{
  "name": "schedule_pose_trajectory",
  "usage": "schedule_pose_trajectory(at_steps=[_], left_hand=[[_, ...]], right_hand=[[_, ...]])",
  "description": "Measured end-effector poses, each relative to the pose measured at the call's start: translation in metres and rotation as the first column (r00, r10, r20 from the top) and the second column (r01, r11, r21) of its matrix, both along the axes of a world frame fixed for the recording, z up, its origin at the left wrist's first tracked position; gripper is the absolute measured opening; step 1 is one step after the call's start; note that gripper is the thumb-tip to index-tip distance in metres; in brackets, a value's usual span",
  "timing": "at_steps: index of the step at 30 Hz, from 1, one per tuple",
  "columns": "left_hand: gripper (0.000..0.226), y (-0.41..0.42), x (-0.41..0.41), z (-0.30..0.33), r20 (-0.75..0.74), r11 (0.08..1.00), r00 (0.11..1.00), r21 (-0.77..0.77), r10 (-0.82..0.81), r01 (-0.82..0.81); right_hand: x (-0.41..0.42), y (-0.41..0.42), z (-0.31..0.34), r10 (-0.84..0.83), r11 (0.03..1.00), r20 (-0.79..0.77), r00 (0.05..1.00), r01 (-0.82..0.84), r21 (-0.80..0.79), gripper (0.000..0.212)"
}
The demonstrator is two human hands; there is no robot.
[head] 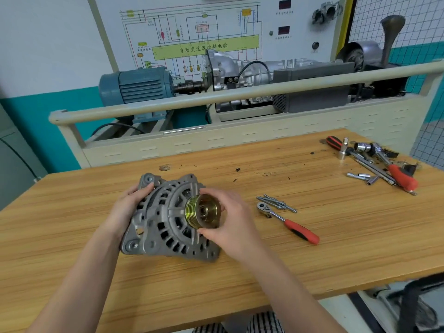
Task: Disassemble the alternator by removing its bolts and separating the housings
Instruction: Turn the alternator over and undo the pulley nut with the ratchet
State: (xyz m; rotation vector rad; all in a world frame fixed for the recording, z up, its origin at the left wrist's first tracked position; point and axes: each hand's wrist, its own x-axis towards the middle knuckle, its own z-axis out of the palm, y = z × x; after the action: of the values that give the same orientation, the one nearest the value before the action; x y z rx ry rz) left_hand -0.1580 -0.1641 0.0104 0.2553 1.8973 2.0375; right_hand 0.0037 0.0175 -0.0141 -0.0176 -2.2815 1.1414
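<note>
Grey cast alternator (165,219) sits mid-table on the wooden table (288,260), pulley side up. Left hand (131,207) wraps its nine o'clock edge; right hand (230,222) curls round the brass-coloured pulley (200,211) from three o'clock. Loose bolts (278,203) lie touching the red-handled ratchet (288,223) at three o'clock.

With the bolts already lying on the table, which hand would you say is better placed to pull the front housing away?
Probably the right hand: its fingers curl round the pulley on the front of the alternator, ready to pull. The left hand grips the housing's far side, better suited to steadying. The bolts lie beside the ratchet.
</note>
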Motion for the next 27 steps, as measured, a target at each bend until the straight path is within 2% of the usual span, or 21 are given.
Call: schedule_pose_trajectory(at_steps=[2, 3, 8, 9, 12, 15, 18, 20, 22, 24, 27], left_hand=[[0.037, -0.003, -0.003, -0.004, 0.017, 0.998, 0.999, 0.029, 0.051, -0.051], [0.037, -0.004, -0.004, -0.006, 0.019, 0.997, 0.998, 0.035, 0.061, -0.062], [0.077, 0.000, -0.005, 0.000, 0.019, 0.999, 0.999, -0.011, 0.042, -0.042], [0.076, 0.000, -0.006, 0.000, 0.020, 0.999, 0.999, -0.001, 0.040, -0.040], [0.054, -0.001, -0.006, -0.005, -0.003, 0.998, 0.998, 0.009, 0.058, -0.058], [0.036, -0.003, -0.003, -0.005, -0.031, 0.999, 0.998, -0.008, 0.048, -0.048], [0.044, -0.004, -0.001, -0.003, -0.059, 0.992, 0.993, -0.064, 0.106, -0.110], [0.039, -0.005, -0.001, -0.003, -0.130, 0.969, 0.972, -0.128, 0.194, -0.211], [0.032, -0.005, 0.002, -0.004, -0.236, 0.942, 0.941, -0.178, 0.241, -0.286], [0.036, -0.005, 0.004, -0.004, -0.304, 0.924, 0.917, -0.203, 0.256, -0.325], [0.034, -0.008, 0.001, -0.004, -0.261, 0.936, 0.936, -0.198, 0.237, -0.292]], right_hand=[[-0.006, -0.002, 0.005, 0.027, 0.999, 0.005, 1.000, -0.027, 0.023, 0.077], [-0.008, -0.002, 0.006, 0.028, 0.999, 0.008, 1.000, -0.029, 0.028, 0.077], [-0.007, 0.000, 0.003, 0.019, 0.998, 0.003, 1.000, -0.019, 0.055, 0.078], [-0.007, 0.000, 0.003, 0.020, 0.998, 0.008, 1.000, -0.021, 0.057, 0.078], [-0.008, 0.002, 0.004, 0.048, 0.998, 0.037, 0.998, -0.050, 0.041, 0.079], [-0.004, 0.005, -0.005, 0.073, 0.996, 0.051, 0.996, -0.070, -0.056, 0.078], [-0.001, -0.002, -0.013, 0.067, 0.991, 0.057, 0.996, -0.060, -0.116, 0.072], [-0.005, -0.008, -0.013, 0.061, 0.986, 0.040, 0.997, -0.054, -0.158, 0.064], [-0.010, -0.013, -0.012, 0.078, 0.966, -0.012, 0.997, -0.078, -0.248, 0.063], [-0.015, -0.018, -0.013, 0.089, 0.948, -0.099, 0.991, -0.115, -0.297, 0.061], [-0.023, -0.025, -0.013, 0.040, 0.943, -0.148, 0.988, -0.086, -0.322, 0.053]])
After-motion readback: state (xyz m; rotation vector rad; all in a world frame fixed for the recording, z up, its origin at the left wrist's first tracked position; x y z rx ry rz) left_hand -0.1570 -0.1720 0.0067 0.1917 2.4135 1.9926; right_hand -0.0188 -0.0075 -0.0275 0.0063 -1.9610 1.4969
